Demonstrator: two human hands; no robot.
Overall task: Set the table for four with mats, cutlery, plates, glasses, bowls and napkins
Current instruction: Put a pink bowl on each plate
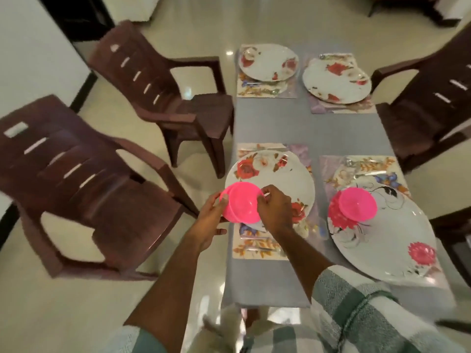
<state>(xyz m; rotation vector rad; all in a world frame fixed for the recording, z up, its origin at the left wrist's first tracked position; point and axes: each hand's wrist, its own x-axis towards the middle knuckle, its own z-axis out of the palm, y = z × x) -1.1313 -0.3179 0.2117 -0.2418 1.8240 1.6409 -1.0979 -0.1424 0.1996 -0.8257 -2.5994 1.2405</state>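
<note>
Pink plastic bowls (240, 203), seemingly stacked, are above the near-left flowered plate (280, 179); left hand (210, 220) cups them, right hand (274, 208) pinches the rim; lift the top one straight, set it centrally.

no text, label, brand, number or sign can be read anywhere in the view; the plates and mats carry only flower patterns.
</note>
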